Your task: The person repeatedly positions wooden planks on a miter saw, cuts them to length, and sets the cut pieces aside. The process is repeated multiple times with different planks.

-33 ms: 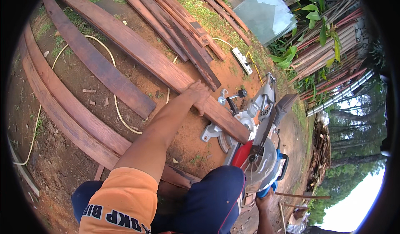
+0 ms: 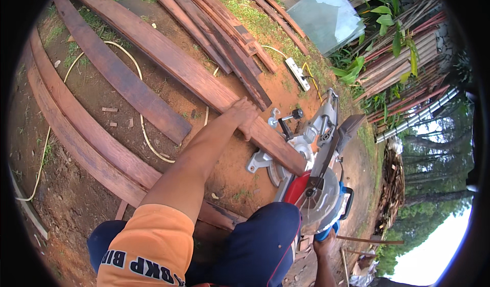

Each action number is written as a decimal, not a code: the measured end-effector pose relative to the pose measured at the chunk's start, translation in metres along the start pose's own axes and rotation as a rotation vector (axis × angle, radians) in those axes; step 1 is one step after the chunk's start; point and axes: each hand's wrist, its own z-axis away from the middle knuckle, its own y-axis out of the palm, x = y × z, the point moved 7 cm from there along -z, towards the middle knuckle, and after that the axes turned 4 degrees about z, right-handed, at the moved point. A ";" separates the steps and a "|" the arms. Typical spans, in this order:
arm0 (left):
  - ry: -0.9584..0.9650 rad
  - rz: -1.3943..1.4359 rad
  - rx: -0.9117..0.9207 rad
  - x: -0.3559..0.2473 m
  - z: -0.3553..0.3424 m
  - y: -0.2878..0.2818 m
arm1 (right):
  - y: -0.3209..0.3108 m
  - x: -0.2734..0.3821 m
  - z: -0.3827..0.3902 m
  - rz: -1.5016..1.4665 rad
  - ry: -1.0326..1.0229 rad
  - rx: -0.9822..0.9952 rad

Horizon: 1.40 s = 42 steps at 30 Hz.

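My left hand (image 2: 242, 117) lies across a long reddish-brown wooden plank (image 2: 178, 70), its fingers wrapped over the edge. The near end of that plank rests on the base of a miter saw (image 2: 319, 205), up by its red lower guard. My right hand (image 2: 325, 243) is closed round the saw's blue handle (image 2: 326, 232), on the near side of the clear blade guard. The handle partly hides its fingers. A clamp with a black knob (image 2: 296, 114) stands beside the plank on the saw base.
More planks (image 2: 120, 77) lie on the ground to the left, and others (image 2: 214, 31) are stacked farther off. A pale cable (image 2: 139, 72) loops between them. Beyond the saw sit a white power strip (image 2: 297, 74), a glass sheet (image 2: 326, 21) and piled poles (image 2: 398, 67). My knee is near the saw.
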 end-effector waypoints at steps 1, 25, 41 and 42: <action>0.002 -0.009 0.011 0.000 -0.001 0.002 | 0.001 -0.002 -0.005 -0.049 0.018 0.023; -0.031 0.001 0.000 -0.003 0.003 -0.004 | -0.032 -0.012 -0.094 0.090 0.184 -0.260; -0.088 -0.110 0.011 -0.013 0.001 -0.002 | 0.196 0.025 -0.028 -0.707 0.504 -0.196; -0.081 -0.128 -0.012 -0.013 0.002 -0.002 | 0.203 0.027 -0.056 -0.673 0.509 -0.151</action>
